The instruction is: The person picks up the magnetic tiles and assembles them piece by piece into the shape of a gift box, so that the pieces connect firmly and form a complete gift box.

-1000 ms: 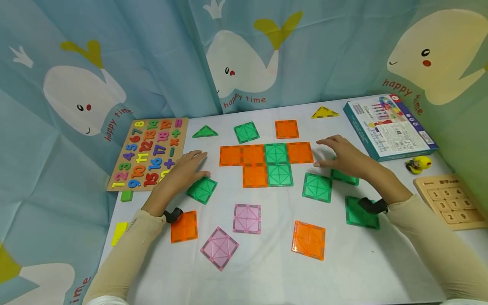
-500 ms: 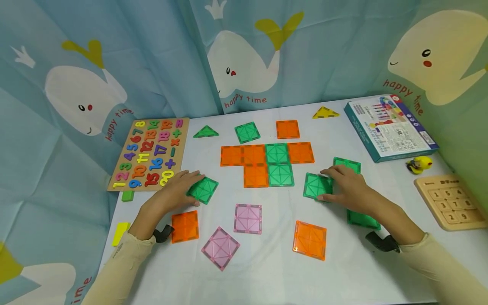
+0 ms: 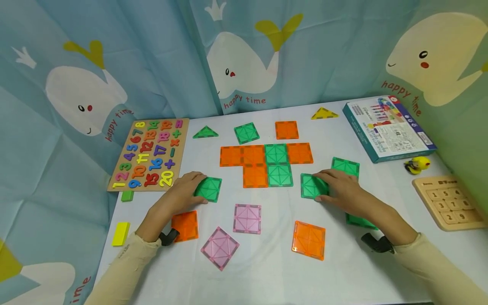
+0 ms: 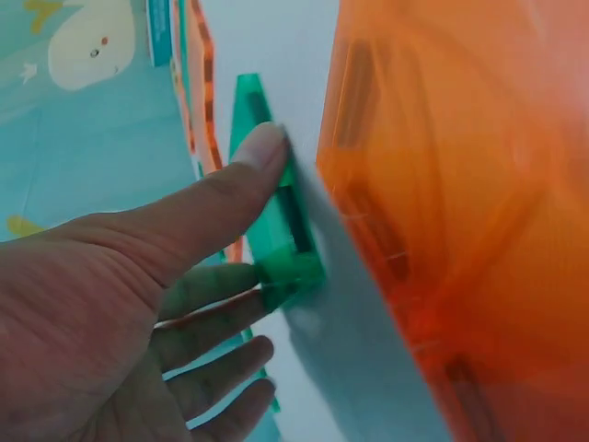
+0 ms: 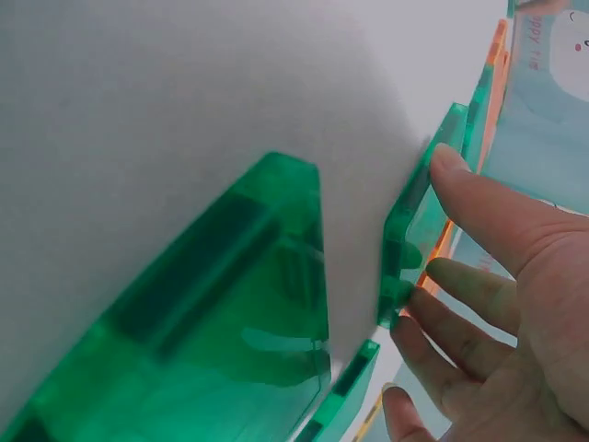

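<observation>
My left hand [image 3: 182, 192] pinches a green square magnetic tile [image 3: 211, 189] by its edges on the white table, left of centre. In the left wrist view, the thumb lies on one edge of that green tile [image 4: 269, 216], with fingertips at its corner. On the other side, my right hand [image 3: 345, 192] grips another green square magnetic tile [image 3: 310, 186] between thumb and fingers; the right wrist view shows this tile [image 5: 419, 216] edge-on. Between the hands lies a joined block of orange tiles [image 3: 230, 156] and green tiles [image 3: 280, 175].
Loose orange tiles [image 3: 309, 240], pink tiles [image 3: 247, 218] and more green tiles [image 3: 346, 166] lie around. A number board [image 3: 146, 154] stands at left, with a yellow block [image 3: 120, 234] nearer. At right are a box [image 3: 389, 127], a yellow toy [image 3: 417, 164] and a wooden number board [image 3: 450, 201].
Both hands came down from beside the joined block onto the two green tiles. The left tile has turned and slid right; the right tile has shifted slightly left.
</observation>
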Demonstrator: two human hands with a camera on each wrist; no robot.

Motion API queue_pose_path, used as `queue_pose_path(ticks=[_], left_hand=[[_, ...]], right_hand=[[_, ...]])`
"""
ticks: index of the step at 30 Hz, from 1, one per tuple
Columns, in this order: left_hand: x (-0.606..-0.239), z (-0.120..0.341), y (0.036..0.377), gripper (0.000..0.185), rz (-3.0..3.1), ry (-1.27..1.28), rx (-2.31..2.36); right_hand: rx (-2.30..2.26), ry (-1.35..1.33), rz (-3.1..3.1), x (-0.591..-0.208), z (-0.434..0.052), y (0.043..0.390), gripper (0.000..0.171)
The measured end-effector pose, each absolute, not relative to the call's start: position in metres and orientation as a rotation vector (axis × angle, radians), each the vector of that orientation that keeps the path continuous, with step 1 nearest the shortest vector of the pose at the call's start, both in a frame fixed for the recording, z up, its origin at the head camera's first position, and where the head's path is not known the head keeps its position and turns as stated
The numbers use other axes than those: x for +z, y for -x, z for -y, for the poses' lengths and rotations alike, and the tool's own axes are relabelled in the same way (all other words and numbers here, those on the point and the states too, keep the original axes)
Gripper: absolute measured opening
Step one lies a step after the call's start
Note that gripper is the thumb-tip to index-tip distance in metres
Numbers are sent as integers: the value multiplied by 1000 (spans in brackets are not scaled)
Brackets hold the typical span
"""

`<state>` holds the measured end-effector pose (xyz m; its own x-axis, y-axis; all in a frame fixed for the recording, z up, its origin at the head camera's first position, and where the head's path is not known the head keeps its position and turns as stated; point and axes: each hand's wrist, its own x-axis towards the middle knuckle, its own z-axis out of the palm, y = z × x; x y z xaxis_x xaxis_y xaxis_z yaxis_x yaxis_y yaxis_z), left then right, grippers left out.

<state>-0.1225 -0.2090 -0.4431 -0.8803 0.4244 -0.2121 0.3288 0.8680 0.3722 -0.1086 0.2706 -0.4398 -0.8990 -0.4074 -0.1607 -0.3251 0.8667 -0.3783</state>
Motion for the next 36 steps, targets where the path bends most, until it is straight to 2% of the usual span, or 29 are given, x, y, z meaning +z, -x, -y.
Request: queue_pose_path(ticks=[6,13,20,36], left_hand=[[-450,192,129,75,-2785,-604,501],[-455,165,145,75,-2836,-729,356],[-454,143,153,65,-2874,-874,305],[-457,145,147,60,-2887,-893,315]], right_hand=[[-480,597,-2794,-439,-265,118,68],[-521,668,-2810,-438,-259,133,52],[-510,698,-2826,-436,-250,143,50],[-473,732,-2864,-436,-249,138,45]])
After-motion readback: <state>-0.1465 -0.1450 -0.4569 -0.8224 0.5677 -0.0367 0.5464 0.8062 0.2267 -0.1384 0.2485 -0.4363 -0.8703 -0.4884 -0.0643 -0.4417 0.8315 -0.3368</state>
